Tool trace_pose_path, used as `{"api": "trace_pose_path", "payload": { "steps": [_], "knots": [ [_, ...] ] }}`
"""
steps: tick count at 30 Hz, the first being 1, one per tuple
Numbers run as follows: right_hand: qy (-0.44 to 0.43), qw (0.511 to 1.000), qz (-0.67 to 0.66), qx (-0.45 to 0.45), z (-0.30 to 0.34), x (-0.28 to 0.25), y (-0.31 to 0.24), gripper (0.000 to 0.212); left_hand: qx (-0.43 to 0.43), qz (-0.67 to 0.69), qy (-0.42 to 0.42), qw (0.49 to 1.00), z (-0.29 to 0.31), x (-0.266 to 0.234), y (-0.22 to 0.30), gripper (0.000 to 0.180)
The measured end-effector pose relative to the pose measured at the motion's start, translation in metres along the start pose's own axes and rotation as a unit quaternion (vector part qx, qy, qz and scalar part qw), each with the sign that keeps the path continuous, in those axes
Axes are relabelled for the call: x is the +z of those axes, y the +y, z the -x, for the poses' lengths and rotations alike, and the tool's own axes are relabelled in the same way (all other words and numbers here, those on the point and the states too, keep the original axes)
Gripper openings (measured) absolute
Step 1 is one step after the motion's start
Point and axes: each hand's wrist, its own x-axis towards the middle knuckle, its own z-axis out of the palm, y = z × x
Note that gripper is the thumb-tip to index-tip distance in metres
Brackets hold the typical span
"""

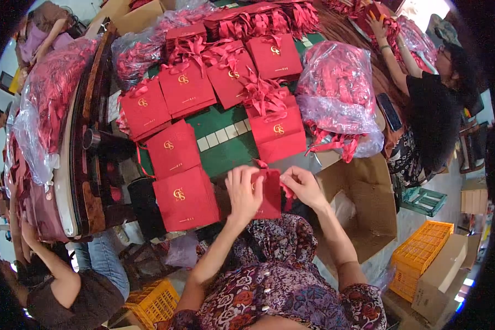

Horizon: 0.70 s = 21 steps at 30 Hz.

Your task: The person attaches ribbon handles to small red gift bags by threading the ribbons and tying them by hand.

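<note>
Close to my body, a small red paper gift bag with gold print is upright between my hands. My left hand is closed on its left side and upper edge. To its right, my right hand pinches a red ribbon at the bag's side; the fingertips partly cover it. Flat red bags lie in a stack left of my left hand, with another stack behind it. Beyond my hands, a further pile of red bags has loose ribbon handles on top.
More bag stacks line the far side of the green table. A plastic-wrapped bundle sits right of them. An open cardboard box stands by my right arm, an orange crate beyond it. Other people work on both sides.
</note>
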Motion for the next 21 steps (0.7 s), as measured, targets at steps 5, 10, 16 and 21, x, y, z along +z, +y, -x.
{"api": "trace_pose_path", "payload": {
  "steps": [5, 10, 16, 21],
  "knots": [
    [0.008, 0.999, -0.048, -0.015, -0.012, 0.016, 0.002, 0.016, -0.189, 0.325, -0.108, 0.920, 0.042, 0.007, 0.025, 0.031],
    [0.099, 0.986, 0.102, -0.086, -0.020, 0.019, 0.000, 0.015, -0.177, 0.347, -0.261, 0.883, 0.069, 0.003, 0.026, 0.036],
    [0.166, 0.958, 0.230, -0.045, -0.019, -0.001, 0.004, 0.014, -0.240, 0.347, -0.252, 0.871, 0.075, -0.015, 0.008, 0.009],
    [0.215, 0.870, 0.365, -0.251, -0.005, 0.012, -0.012, 0.024, -0.296, 0.394, -0.174, 0.852, 0.065, -0.010, -0.018, 0.020]
  ]
}}
